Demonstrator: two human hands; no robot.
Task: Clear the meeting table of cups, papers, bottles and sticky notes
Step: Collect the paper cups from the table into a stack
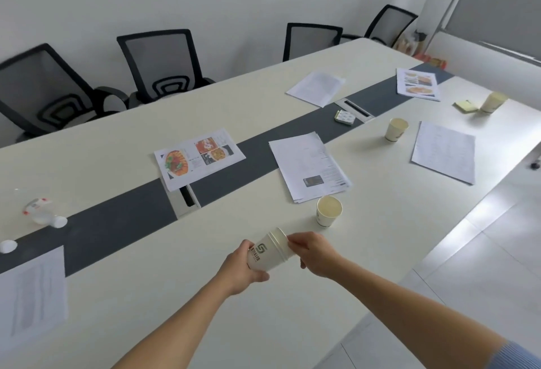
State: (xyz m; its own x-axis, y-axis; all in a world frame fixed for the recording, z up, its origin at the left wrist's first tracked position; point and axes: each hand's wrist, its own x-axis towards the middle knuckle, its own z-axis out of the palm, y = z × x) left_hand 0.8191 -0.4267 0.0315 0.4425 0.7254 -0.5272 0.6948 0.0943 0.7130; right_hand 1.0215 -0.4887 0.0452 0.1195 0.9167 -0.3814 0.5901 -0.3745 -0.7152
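Over the near part of the table I hold a stack of white paper cups (270, 253) tilted on its side. My left hand (243, 266) grips the stack's base and my right hand (311, 251) pinches its rim end. An upright paper cup (329, 211) stands just beyond. Two further cups (396, 129) (494, 102) stand to the right. A yellow sticky-note pad (466, 105) lies beside the far cup. Printed sheets (308, 165) (199, 156) (445, 150) (317, 87) (417, 83) (32, 295) lie scattered. A clear plastic bottle (41, 210) lies on its side at the left.
The long white table (263, 310) has a dark centre strip with cable boxes (187, 197). A small green-white box (345, 117) sits on the strip. A white cap (8, 246) lies at the left edge. Black mesh chairs (164, 64) line the far side.
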